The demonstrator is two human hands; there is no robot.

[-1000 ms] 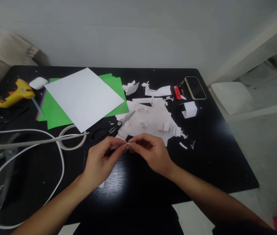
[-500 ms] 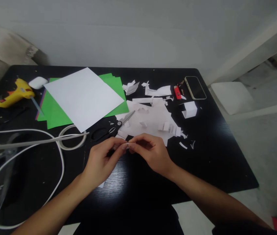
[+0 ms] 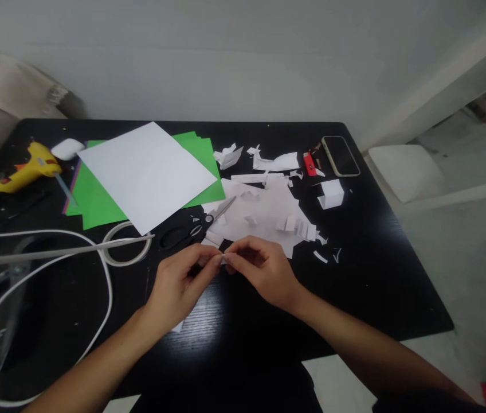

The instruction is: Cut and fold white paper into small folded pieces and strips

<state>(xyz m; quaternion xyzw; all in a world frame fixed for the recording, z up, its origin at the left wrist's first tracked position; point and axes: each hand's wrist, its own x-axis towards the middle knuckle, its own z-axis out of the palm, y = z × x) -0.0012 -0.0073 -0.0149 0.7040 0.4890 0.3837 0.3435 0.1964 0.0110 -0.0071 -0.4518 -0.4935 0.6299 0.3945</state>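
My left hand point(image 3: 180, 284) and my right hand point(image 3: 262, 269) meet over the black table point(image 3: 376, 275), fingertips pinched together on a small white paper piece point(image 3: 223, 260). Most of that piece is hidden by the fingers. Just beyond the hands lie black-handled scissors point(image 3: 195, 225) and a heap of cut white paper scraps point(image 3: 269, 215). A small folded paper box point(image 3: 331, 193) stands to the right of the heap.
A white sheet point(image 3: 146, 172) lies on green sheets point(image 3: 97, 201) at the back left, near a yellow glue gun point(image 3: 23, 169). A white cable point(image 3: 54, 252) loops at left. A phone point(image 3: 340, 155) and red lighter point(image 3: 309, 163) sit at back right.
Both hands stayed pinched on the paper piece, with only slight finger movement. The view shifted a little.
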